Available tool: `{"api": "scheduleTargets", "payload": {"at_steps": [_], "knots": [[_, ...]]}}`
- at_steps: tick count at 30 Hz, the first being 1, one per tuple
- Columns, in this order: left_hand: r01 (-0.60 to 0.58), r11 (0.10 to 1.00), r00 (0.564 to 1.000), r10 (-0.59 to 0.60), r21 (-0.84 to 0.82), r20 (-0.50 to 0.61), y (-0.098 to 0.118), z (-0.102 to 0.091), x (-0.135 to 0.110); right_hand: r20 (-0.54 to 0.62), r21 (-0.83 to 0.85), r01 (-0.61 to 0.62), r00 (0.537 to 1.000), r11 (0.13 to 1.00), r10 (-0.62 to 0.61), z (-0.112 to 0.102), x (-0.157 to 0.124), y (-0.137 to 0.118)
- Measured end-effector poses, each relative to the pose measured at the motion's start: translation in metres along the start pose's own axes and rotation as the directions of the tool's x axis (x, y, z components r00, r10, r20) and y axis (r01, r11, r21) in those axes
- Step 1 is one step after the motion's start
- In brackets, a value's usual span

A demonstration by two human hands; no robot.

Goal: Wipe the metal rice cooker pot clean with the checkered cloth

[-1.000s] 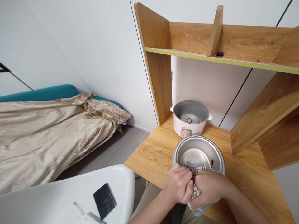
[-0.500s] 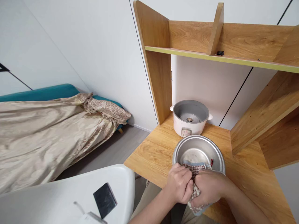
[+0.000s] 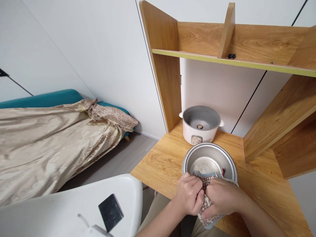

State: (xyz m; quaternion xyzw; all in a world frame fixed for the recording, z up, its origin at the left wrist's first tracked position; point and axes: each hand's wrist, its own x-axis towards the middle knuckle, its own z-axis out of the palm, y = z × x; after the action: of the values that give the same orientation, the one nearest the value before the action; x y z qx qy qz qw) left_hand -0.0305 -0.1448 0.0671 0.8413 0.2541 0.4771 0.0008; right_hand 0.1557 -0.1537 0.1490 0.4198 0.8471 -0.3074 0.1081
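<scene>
A patterned brown and blue cloth [image 3: 206, 202] is bunched between both of my hands at the near edge of the wooden desk [image 3: 160, 161]. My left hand [image 3: 189, 195] is closed on its left side and my right hand [image 3: 222, 198] is closed on its right side, knuckles nearly touching. Part of the cloth drapes over the near rim into a shiny metal inner pot [image 3: 209, 161] just beyond my hands. Behind that pot stands a white rice cooker body [image 3: 201, 125], lid off, its heating plate visible.
The desk has a tall wooden side panel [image 3: 165, 69] and a shelf [image 3: 232, 61] above. At lower left a white table [image 3: 69, 207] carries a dark phone [image 3: 111, 212] and a white device with a cable. A bed with a beige cover [image 3: 51, 144] is at the left.
Almost nothing differs; both hands stay clenched on the cloth in the same spot, with only a slight shift of the view.
</scene>
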Motion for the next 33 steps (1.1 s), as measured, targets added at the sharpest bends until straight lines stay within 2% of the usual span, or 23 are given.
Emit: {"api": "scheduleTargets", "payload": {"at_steps": [9,15,25,33], "knots": [[-0.005,1.000,1.000,0.005,0.000,0.009,-0.0003,-0.0004,-0.0009,0.071,-0.028,-0.064,0.995,0.998,0.066,-0.0010,0.0054,0.0031],[-0.005,1.000,1.000,0.005,0.001,0.017,-0.0011,-0.0008,0.0001,0.106,-0.052,-0.010,0.994,0.999,0.015,-0.0008,0.0035,0.0064],[-0.005,1.000,1.000,0.005,-0.003,0.019,-0.0016,0.0003,-0.0012,0.084,-0.029,0.019,0.996,0.999,-0.016,-0.0049,0.0019,0.0046],[-0.002,1.000,1.000,0.002,-0.015,0.022,-0.0027,0.0009,-0.0032,-0.034,0.028,0.005,0.999,1.000,-0.004,-0.0006,-0.0039,0.0049]]}}
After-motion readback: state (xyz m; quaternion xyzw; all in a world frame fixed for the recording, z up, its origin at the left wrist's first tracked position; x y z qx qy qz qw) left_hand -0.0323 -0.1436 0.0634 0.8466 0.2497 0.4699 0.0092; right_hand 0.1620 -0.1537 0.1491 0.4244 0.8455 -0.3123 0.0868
